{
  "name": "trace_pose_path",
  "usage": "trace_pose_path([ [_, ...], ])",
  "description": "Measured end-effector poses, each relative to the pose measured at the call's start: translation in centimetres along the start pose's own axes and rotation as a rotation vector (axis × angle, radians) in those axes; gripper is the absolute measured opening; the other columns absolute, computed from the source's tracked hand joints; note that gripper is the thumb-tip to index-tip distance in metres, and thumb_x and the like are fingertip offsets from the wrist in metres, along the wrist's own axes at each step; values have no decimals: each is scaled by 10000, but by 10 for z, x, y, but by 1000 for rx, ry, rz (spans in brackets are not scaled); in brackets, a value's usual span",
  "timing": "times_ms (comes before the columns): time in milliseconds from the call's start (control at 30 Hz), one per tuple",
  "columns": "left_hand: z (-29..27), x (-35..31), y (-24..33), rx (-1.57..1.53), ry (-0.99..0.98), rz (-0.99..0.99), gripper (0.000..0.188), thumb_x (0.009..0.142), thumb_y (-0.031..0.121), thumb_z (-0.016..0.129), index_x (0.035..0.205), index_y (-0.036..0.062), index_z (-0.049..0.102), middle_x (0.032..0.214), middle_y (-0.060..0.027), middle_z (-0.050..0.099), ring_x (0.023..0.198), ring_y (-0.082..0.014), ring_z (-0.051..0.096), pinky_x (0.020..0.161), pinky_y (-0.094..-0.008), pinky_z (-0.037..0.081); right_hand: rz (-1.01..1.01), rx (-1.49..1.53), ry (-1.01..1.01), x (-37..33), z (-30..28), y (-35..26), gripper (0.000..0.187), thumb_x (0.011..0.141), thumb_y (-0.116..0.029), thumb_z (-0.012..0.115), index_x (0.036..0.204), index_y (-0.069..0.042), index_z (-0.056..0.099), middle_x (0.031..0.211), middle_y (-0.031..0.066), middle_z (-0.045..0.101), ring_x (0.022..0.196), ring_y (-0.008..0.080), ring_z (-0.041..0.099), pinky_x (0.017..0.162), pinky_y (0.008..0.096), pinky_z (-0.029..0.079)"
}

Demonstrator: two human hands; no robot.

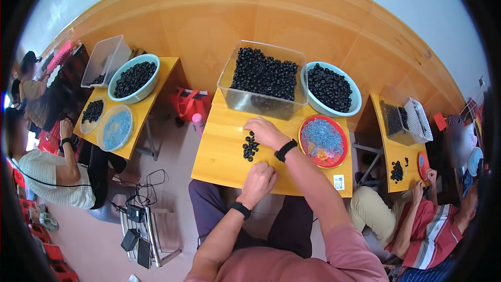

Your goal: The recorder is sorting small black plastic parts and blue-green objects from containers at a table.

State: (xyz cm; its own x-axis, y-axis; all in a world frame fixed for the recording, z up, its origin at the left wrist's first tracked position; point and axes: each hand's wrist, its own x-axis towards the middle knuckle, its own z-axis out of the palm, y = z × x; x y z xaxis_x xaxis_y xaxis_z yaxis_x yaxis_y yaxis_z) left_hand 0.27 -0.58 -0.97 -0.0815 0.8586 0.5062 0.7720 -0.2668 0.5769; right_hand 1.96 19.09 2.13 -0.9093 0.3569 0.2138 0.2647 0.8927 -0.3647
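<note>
A small loose group of black ring-shaped pieces (249, 150) lies on my yellow table (219, 162). At the far end of this group is my right hand (267, 132), its fingers bent down and closed at a black ring. My left hand (258, 181) is curled closed near the table's front edge, just nearer to me than the rings. Whatever it holds is hidden by the fingers. To the right of my right hand stands a red round tray (344, 149) with many thin light-blue pieces (321, 136) and some orange and pink ones.
A clear plastic bin (261, 105) full of black rings stands at the table's back, beside a pale green basin (356, 102) of more. A white label (339, 181) sits at the front right corner. People work at side tables left (148, 91) and right (383, 141).
</note>
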Motion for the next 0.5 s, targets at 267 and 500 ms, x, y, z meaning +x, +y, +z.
trace_pose_path([
  [267,2,2,-1,66,54,-61,99,878,87,725,884,30,645,863,-138,553,850,-344,568,740,-456,448,-61,37,78,-69,-12,-16,354,776,88,590,1100,14,713,1113,147,678,1105,350,610,1008,427,496],
  [500,7,5,0,87,77,-78,248,903,81,681,1145,32,659,1063,-141,601,987,-334,578,833,-453,472,97,144,48,-106,-26,-30,374,792,73,606,1153,24,687,1147,176,677,1132,382,609,1000,446,498],
])
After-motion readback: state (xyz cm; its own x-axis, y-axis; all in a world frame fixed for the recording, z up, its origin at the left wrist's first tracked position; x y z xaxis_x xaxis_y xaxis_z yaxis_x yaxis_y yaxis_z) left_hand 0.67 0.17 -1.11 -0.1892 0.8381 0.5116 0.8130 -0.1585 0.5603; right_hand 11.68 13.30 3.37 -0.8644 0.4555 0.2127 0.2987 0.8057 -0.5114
